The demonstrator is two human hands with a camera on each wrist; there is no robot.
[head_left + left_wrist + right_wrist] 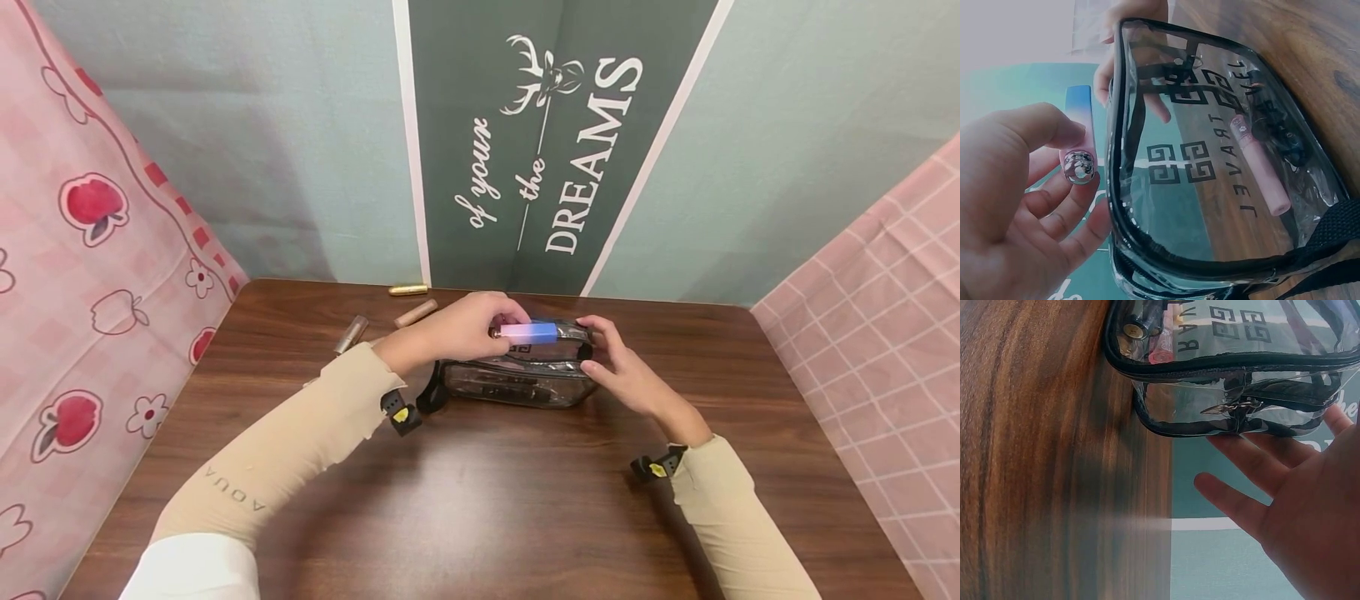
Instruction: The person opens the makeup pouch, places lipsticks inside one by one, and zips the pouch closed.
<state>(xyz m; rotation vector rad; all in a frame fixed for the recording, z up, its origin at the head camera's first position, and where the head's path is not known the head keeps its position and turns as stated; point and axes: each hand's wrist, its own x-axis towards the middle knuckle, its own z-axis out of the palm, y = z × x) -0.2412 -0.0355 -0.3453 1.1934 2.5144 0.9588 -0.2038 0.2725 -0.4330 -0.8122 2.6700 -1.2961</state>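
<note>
My left hand point(471, 327) pinches a slim pink-to-blue tube point(529, 333) between thumb and fingers. Its silver end shows in the left wrist view, where the tube point(1079, 134) is beside the rim of a clear pouch point(1197, 206) with black piping. From above, the tube overlaps the pouch's top. My right hand point(628, 375) holds the right end of the pouch point(525, 390), thumb on the near side. Fingers touch the pouch near its metal zip pull point(1232, 408) in the right wrist view. Through the plastic I see a pink tube point(1263, 169) and dark items point(1279, 128).
Left of the pouch lie a gold tube point(408, 290), a brown tube point(416, 312) and a grey-brown tube point(351, 334) on the wooden table point(480, 500). A printed cloth point(345, 150) hangs behind. Pink cloths stand at both sides. A black strap point(431, 396) is at the pouch's left end.
</note>
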